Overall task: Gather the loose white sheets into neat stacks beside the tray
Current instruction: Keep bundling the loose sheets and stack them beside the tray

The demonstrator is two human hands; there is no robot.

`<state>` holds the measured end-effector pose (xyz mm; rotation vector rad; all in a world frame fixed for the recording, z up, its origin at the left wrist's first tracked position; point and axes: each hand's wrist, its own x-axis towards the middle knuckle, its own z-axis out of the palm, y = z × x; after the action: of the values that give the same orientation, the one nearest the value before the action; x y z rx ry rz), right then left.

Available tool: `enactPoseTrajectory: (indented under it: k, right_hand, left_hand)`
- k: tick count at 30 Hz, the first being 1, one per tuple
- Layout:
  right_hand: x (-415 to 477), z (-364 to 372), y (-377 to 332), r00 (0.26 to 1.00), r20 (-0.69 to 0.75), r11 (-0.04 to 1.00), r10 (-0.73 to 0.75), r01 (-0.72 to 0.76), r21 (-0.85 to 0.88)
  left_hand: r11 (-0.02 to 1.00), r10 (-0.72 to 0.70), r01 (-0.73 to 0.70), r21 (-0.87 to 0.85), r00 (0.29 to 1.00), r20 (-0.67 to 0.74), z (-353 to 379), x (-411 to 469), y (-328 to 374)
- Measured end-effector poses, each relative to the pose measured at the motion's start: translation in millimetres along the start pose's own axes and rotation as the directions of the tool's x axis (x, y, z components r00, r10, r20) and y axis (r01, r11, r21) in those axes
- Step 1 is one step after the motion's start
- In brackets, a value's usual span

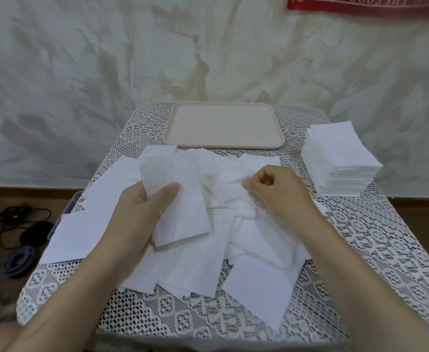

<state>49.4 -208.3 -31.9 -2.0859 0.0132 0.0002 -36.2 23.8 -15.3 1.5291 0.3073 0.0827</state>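
Gripping a thin bundle of sheets [180, 207], the left hand [139, 214] risks fanning it; the right hand [276, 191], pinching a crumpled sheet [229, 190] at its fingertips, may tear it.

Lace cloth [386, 250] covers table. Crumpled pale backdrop [106, 59] hangs behind. Red banner [365, 3] at top right, lettering unreadable. On brown floor at left: tangled black cables [12, 212], black oval object [36, 233], blue coil [17, 260] nearest viewer.
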Motion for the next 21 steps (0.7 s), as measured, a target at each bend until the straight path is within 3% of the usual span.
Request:
enactPoseTrajectory:
  k: [2, 6, 11, 15, 19, 21]
  right_hand:
    - [0, -1, -2, 1.0, 0.008, 0.998, 0.019, -0.02, 0.064]
    - [6, -10, -12, 0.994, 0.041, 0.995, 0.097, -0.096, -0.022]
    - [22, -11, -31, 0.982, 0.111, 0.986, 0.154, -0.159, 0.041]
    - [39, 5, -44, 0.982, 0.145, 0.991, 0.122, -0.113, -0.065]
    - [43, 13, -45, 0.984, 0.158, 0.996, 0.083, -0.08, -0.023]
    - [29, 4, -42, 0.985, 0.168, 0.992, 0.033, -0.053, 0.117]
  left_hand:
    - [1.0, -0.005, 0.005, -0.013, 1.0, -0.001, 1, -2, 2]
    - [0.999, -0.015, 0.015, -0.028, 1.0, 0.004, 2, -6, 4]
    - [1.0, -0.024, 0.024, -0.018, 1.0, 0.011, 1, -5, 4]
    - [0.999, -0.033, 0.033, -0.028, 0.999, 0.012, -1, -1, 3]
    - [0.999, -0.025, 0.025, -0.026, 0.999, 0.028, -2, 1, 2]
    - [0.999, -0.018, 0.019, -0.027, 0.999, 0.033, -3, 2, 2]
